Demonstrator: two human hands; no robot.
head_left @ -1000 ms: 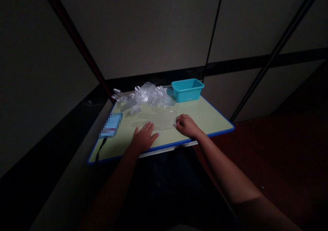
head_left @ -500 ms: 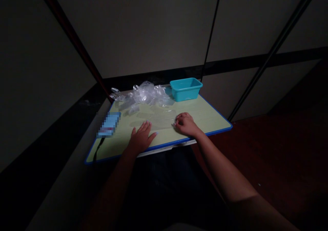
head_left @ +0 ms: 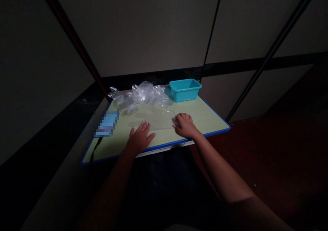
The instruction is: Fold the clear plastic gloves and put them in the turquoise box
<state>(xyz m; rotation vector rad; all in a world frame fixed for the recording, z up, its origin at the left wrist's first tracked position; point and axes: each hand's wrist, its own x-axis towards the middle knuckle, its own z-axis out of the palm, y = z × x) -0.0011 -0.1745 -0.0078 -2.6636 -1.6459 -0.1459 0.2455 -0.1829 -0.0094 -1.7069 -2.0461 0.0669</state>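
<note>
Yellowish tabletop (head_left: pixel 205 120) bears a flat, transparent plastic sheet (head_left: pixel 162 120), left fingers (head_left: pixel 144 126) splayed, right fingers (head_left: pixel 182 117) curled, grip unclear.

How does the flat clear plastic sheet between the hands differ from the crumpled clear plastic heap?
The flat clear plastic sheet lies thin and spread; the crumpled clear plastic heap is bunched and raised. The sheet nearly vanishes against the pale yellow tabletop; the heap looks whitish and shiny. Both are see-through and lie on that tabletop.
</note>
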